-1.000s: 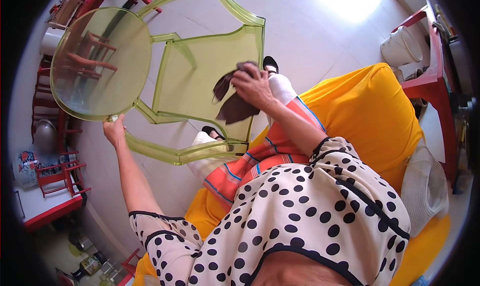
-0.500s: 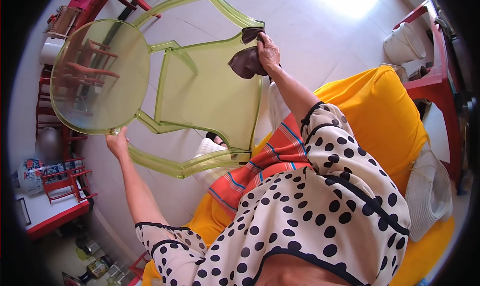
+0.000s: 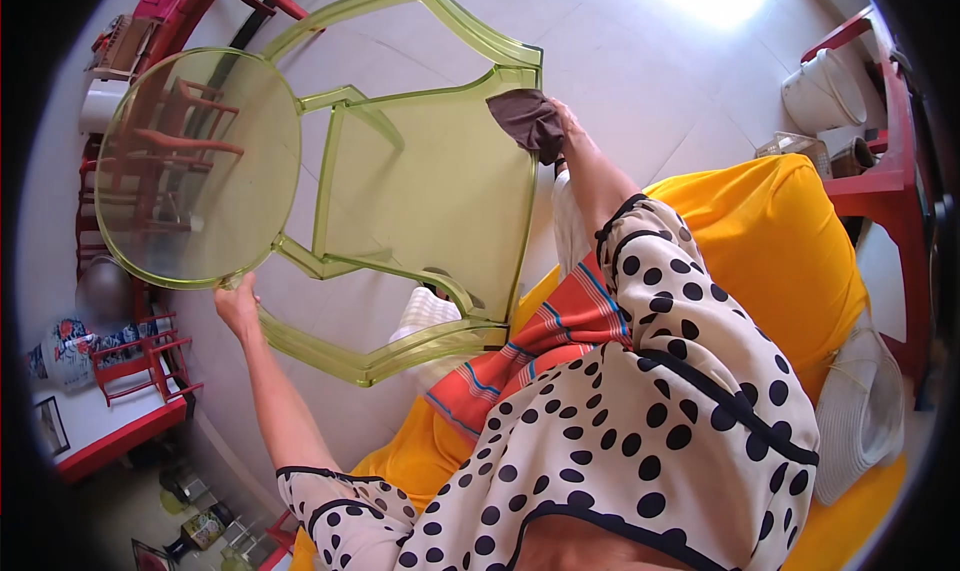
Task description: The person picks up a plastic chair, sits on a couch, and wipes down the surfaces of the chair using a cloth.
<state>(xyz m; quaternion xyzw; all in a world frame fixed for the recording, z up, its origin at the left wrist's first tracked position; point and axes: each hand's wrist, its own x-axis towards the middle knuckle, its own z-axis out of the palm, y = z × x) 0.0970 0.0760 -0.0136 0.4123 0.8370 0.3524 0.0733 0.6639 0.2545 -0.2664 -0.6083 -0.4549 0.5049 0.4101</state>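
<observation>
Head view. One translucent green chair [image 3: 430, 191] was in front of you, its round panel [image 3: 215, 181] to the left. Your left hand [image 3: 238, 303]: grip was closed on the chair at the round panel's lower rim. Your right hand [image 3: 567, 126]: grip held one brown cloth [image 3: 525, 118], which lay against the chair's right edge. One striped red cloth [image 3: 562, 316] lay at your waist. One white hat [image 3: 860, 416] lay against a yellow cover [image 3: 765, 241].
</observation>
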